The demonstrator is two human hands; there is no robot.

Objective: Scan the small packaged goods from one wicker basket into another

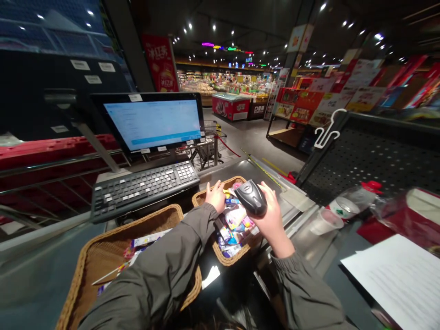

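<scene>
In my right hand [273, 220] is a black barcode scanner [251, 198], gripped from the right side and held above a small wicker basket [229, 262]. Many small colourful wrapped packets [237, 224] fill that basket. My left hand [215, 197] is at the basket's far left end, its visible fingers spread apart, close to a blue packet [233, 201]. Part of that hand's underside is hidden. Beneath my left forearm stands a larger wicker basket [82, 261], partly covered by the sleeve, with several wrapped sweets and a white stick inside.
Beyond the baskets are a black keyboard [146, 188] and a lit monitor [154, 121]. To the right stand a plastic cup [326, 222], a clear bottle with a red cap [371, 187] and printed paper [398, 279]. A black perforated panel [388, 160] borders the counter, with a white hook on it.
</scene>
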